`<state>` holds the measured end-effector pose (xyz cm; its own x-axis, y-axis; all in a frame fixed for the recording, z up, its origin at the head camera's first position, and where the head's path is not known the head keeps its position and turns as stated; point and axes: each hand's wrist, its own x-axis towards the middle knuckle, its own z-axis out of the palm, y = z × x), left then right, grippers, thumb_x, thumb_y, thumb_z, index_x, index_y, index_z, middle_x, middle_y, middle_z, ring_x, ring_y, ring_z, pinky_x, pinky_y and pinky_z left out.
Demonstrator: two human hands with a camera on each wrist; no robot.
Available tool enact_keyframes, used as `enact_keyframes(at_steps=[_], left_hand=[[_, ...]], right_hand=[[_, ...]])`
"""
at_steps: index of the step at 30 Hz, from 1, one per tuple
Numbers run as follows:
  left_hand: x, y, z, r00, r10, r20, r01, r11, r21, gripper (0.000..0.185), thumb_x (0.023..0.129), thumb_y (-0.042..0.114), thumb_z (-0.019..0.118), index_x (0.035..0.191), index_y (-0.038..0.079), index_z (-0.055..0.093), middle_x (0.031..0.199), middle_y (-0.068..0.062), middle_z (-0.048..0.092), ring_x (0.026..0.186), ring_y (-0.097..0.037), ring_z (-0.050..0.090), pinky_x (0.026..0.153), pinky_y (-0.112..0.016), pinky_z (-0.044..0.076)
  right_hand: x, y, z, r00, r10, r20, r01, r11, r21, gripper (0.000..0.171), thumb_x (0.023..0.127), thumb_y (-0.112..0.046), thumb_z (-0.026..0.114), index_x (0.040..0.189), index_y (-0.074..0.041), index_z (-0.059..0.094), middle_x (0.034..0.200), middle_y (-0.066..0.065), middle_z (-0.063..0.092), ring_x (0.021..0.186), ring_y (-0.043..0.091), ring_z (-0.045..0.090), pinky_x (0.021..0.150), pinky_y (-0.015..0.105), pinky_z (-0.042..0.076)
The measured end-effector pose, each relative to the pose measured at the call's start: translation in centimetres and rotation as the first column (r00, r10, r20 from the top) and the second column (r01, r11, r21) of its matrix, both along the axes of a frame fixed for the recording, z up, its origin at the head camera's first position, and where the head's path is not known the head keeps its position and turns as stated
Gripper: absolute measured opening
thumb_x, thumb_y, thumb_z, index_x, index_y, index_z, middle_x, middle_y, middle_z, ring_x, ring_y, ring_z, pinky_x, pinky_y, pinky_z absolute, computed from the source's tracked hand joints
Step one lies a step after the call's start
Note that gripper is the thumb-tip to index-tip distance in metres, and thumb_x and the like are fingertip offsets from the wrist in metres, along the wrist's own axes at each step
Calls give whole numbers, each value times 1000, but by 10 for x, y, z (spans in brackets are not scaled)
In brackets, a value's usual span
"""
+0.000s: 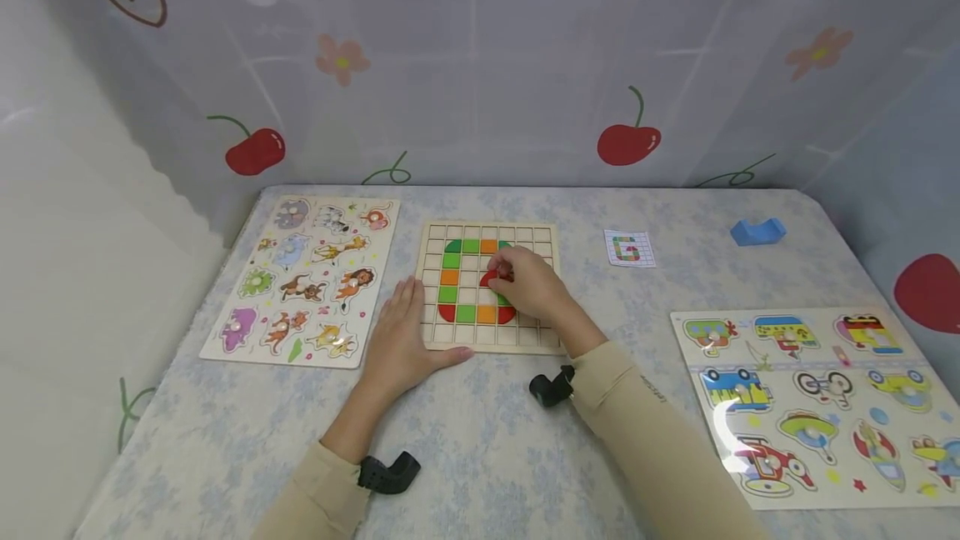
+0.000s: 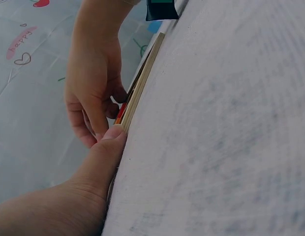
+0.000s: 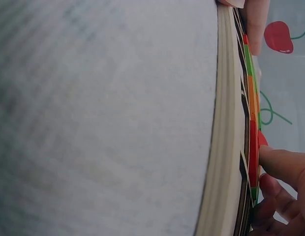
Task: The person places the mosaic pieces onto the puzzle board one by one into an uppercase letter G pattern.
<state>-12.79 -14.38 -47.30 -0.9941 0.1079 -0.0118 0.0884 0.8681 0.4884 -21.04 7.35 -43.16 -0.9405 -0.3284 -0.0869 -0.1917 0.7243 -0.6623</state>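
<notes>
A wooden grid board [image 1: 538, 236] lies in the middle of the table, with green, orange and red tiles set in it as a letter G. My right hand [image 1: 525, 283] is over the board and pinches a red tile [image 1: 491, 277] at the inner part of the letter. My left hand [image 1: 401, 336] rests flat on the table, fingers straight, its thumb against the board's near left corner. The left wrist view shows that thumb [image 2: 110, 142] at the board's edge [image 2: 142, 83]. In the right wrist view my fingers [image 3: 285, 167] touch the red tile [image 3: 260, 139].
A small card [image 1: 628, 248] showing the G pattern lies right of the board. An animal peg puzzle [image 1: 303, 277] lies at the left, a vehicle peg puzzle [image 1: 817, 402] at the right. A blue block [image 1: 757, 231] sits at the back right. A patterned curtain [image 1: 480, 57] closes off the back.
</notes>
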Motion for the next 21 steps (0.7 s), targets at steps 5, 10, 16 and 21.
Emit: enact_keyframes(at_steps=[5,10,16,21], left_hand=[[1,1,1,1000,-1,3,1,1000,1,134,66,81,70,159,3,12,168,-12,9,157,-26,4,127,-46,12],[0,2,1,1000,-6,6,6,1000,-1,134,67,81,70,159,3,12,168,-12,9,157,-26,4,128,-46,11],[2,0,-1,1000,-2,14,2,1000,-3,135,66,82,69,159,3,12,168,-12,8,157,-26,4,127,-46,11],[5,-3,-3,1000,-2,21,3,1000,-9,135,65,81,70,159,2,12,168,-12,9,157,-27,5,127,-46,12]], right_hand=[[1,0,1,1000,-3,25,2,1000,26,15,97,-23,66,109,-15,69,95,3,57,87,20,51,74,32,46],[1,1,1,1000,3,25,-4,999,44,20,97,-22,65,114,-14,72,102,3,61,89,20,54,78,32,50],[4,2,-1,1000,27,2,-27,998,52,21,97,-20,65,115,-13,74,105,5,62,91,20,57,84,34,53],[6,1,-5,1000,26,14,-27,999,26,20,96,-17,66,113,-13,75,104,4,62,90,19,57,83,33,53]])
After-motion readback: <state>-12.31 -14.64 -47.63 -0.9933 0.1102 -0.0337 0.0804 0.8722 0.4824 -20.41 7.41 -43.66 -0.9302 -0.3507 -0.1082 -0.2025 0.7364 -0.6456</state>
